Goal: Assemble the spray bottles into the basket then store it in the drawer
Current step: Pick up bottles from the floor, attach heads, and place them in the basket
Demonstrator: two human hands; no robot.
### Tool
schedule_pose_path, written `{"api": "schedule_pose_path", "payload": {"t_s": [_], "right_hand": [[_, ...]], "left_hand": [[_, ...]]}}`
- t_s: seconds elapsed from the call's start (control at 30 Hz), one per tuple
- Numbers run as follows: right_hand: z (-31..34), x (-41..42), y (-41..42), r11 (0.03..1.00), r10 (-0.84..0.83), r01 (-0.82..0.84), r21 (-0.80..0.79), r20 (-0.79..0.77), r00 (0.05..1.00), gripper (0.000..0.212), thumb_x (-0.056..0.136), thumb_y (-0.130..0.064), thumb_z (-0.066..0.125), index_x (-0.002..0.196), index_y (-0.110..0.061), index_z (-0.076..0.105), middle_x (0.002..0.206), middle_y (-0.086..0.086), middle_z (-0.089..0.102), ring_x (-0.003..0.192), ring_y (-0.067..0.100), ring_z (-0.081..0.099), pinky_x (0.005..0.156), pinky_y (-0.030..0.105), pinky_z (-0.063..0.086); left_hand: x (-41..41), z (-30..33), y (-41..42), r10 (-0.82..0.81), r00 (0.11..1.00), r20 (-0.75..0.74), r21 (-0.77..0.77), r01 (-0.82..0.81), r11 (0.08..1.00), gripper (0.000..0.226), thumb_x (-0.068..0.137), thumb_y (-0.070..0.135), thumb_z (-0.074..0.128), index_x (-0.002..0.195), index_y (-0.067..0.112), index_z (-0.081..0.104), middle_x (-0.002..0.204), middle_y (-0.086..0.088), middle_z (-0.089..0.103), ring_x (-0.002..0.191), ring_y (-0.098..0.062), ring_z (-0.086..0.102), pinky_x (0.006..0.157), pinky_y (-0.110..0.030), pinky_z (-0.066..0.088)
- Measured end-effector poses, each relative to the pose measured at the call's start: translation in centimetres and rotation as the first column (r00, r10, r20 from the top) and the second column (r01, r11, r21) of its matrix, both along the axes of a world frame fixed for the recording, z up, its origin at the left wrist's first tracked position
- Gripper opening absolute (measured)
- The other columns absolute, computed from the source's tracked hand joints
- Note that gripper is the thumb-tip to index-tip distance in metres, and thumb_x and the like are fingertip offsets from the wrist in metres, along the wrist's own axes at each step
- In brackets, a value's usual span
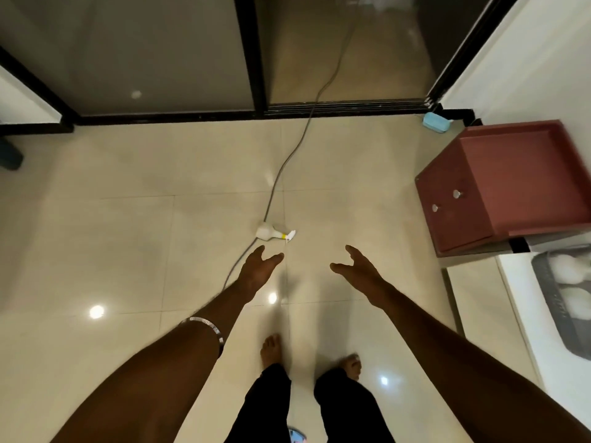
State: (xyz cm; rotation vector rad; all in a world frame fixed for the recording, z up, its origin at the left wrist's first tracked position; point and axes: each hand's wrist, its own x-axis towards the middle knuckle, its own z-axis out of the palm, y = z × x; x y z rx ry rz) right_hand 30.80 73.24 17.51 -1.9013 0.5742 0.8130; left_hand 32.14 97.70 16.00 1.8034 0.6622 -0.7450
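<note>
Rightward, basket (563,302) cropped (contents blurred).

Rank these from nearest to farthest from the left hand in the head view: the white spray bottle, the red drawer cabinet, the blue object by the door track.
From the left hand:
1. White spray bottle: lying on the floor just ahead of the fingers, beside the grey cable.
2. Red drawer cabinet: far off to the right, against the wall.
3. Blue object: ahead and right, in the corner by the door track.
</note>
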Motion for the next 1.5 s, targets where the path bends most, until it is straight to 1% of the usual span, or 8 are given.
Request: {"api": "schedule_pose_path", "payload": {"t_s": [0.17, 0.43, 0.6, 0.8, 1.07, 1.27, 1.4, 1.5], "right_hand": [[-1.4, 2.0, 4.2, 0.998, 0.064, -0.064, 0.017, -0.027, 0.998, 0.082, 0.091, -0.036, 0.067, 0.158, -0.027, 0.020, 0.164, 0.000, 0.025, 0.148, 0.022, 0.030, 0.113, 0.034, 0.031], [-7.6, 7.3, 5.2, 0.996, 0.085, -0.084, 0.025, -0.060, 0.995, 0.081, 0.090, -0.037, 0.067, 0.157, -0.026, 0.023, 0.163, 0.002, 0.027, 0.146, 0.022, 0.033, 0.115, 0.036, 0.034], [-13.8, 9.3, 5.5, 0.997, 0.041, -0.034, 0.063, -0.099, 0.994, 0.079, 0.091, -0.035, 0.067, 0.157, -0.025, 0.025, 0.162, 0.003, 0.028, 0.145, 0.023, 0.036, 0.114, 0.037, 0.036], [-21.5, 10.9, 7.6, 0.998, 0.022, -0.011, 0.060, -0.181, 0.983, 0.077, 0.092, -0.034, 0.066, 0.157, -0.025, 0.026, 0.162, 0.004, 0.028, 0.145, 0.024, 0.035, 0.116, 0.042, 0.036], [-30.3, 13.7, 10.4, 0.998, -0.033, 0.045, 0.051, -0.215, 0.976, 0.076, 0.091, -0.035, 0.066, 0.156, -0.026, 0.027, 0.161, 0.003, 0.031, 0.142, 0.023, 0.039, 0.100, 0.030, 0.036], [-37.1, 17.0, 11.0, 0.997, -0.043, 0.055, 0.046, -0.237, 0.970, 0.075, 0.091, -0.035, 0.067, 0.155, -0.024, 0.029, 0.160, 0.005, 0.033, 0.142, 0.023, 0.039, 0.099, 0.029, 0.035], [-42.9, 19.7, 10.8, 0.998, -0.032, 0.042, 0.038, -0.243, 0.969, 0.076, 0.091, -0.036, 0.066, 0.156, -0.025, 0.028, 0.161, 0.004, 0.031, 0.143, 0.024, 0.038, 0.099, 0.029, 0.035], [-46.6, 21.5, 11.0, 0.999, -0.038, 0.046, 0.027, -0.244, 0.969, 0.077, 0.090, -0.036, 0.067, 0.155, -0.025, 0.029, 0.160, 0.005, 0.033, 0.142, 0.024, 0.039, 0.098, 0.031, 0.036]], "left_hand": [[2.1, -1.3, 3.6, 0.081, 0.997, -0.012, -0.002, -0.081, 0.997, 0.077, 0.089, 0.045, 0.063, 0.153, 0.021, 0.029, 0.159, -0.002, 0.031, 0.144, -0.023, 0.035, 0.113, -0.036, 0.030], [7.1, -6.3, 3.2, 0.142, 0.990, -0.008, -0.019, -0.142, 0.990, 0.076, 0.089, 0.045, 0.063, 0.153, 0.022, 0.029, 0.160, -0.001, 0.029, 0.145, -0.021, 0.033, 0.111, -0.033, 0.029], [9.5, -12.5, 2.3, 0.184, 0.982, -0.031, -0.024, -0.185, 0.982, 0.075, 0.090, 0.042, 0.064, 0.153, 0.020, 0.029, 0.159, -0.001, 0.030, 0.145, -0.020, 0.032, 0.110, -0.030, 0.028], [10.9, -20.1, 3.3, 0.139, 0.985, -0.103, -0.024, -0.143, 0.989, 0.080, 0.088, 0.048, 0.063, 0.155, 0.023, 0.025, 0.161, 0.000, 0.027, 0.145, -0.021, 0.032, 0.118, -0.039, 0.029], [14.2, -28.7, 5.3, 0.071, 0.991, -0.113, -0.027, -0.074, 0.997, 0.081, 0.090, 0.048, 0.061, 0.156, 0.024, 0.021, 0.162, 0.001, 0.024, 0.146, -0.020, 0.031, 0.111, -0.032, 0.030], [17.7, -35.3, 5.6, 0.115, 0.986, -0.119, -0.030, -0.119, 0.992, 0.080, 0.090, 0.043, 0.064, 0.155, 0.021, 0.023, 0.161, 0.000, 0.026, 0.145, -0.020, 0.032, 0.108, -0.029, 0.031], [20.2, -40.8, 5.6, 0.152, 0.981, -0.118, -0.028, -0.156, 0.987, 0.082, 0.088, 0.043, 0.066, 0.155, 0.019, 0.024, 0.160, -0.004, 0.028, 0.145, -0.021, 0.032, 0.114, -0.033, 0.031], [21.7, -44.2, 6.0, 0.170, 0.980, -0.107, -0.019, -0.173, 0.985, 0.080, 0.088, 0.040, 0.067, 0.154, 0.016, 0.027, 0.158, -0.006, 0.033, 0.140, -0.019, 0.039, 0.104, -0.027, 0.033]]}}
